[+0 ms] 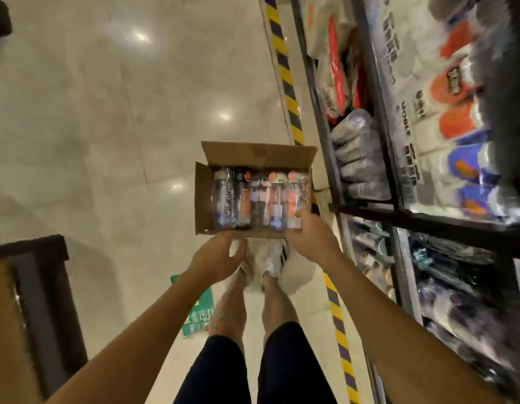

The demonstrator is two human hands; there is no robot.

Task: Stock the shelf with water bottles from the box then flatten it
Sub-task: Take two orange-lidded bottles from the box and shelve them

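Observation:
An open cardboard box (203, 196) sits low over the pale floor in front of my feet, its flaps standing up. Several water bottles (258, 199) lie side by side inside it, with white, dark and orange caps. My left hand (218, 258) reaches to the box's near edge, its fingers curled just under the rim. My right hand (311, 237) grips the box's near right corner, with the thumb up against the bottles. The shelf (422, 221), a black metal rack full of packaged goods, runs along the right.
Yellow and dark striped tape (285, 68) marks the floor along the shelf's foot. A dark wooden unit (34, 287) stands at the left. A green floor sticker (197, 313) lies behind my legs. Wrapped packs (445, 112) fill the upper shelf.

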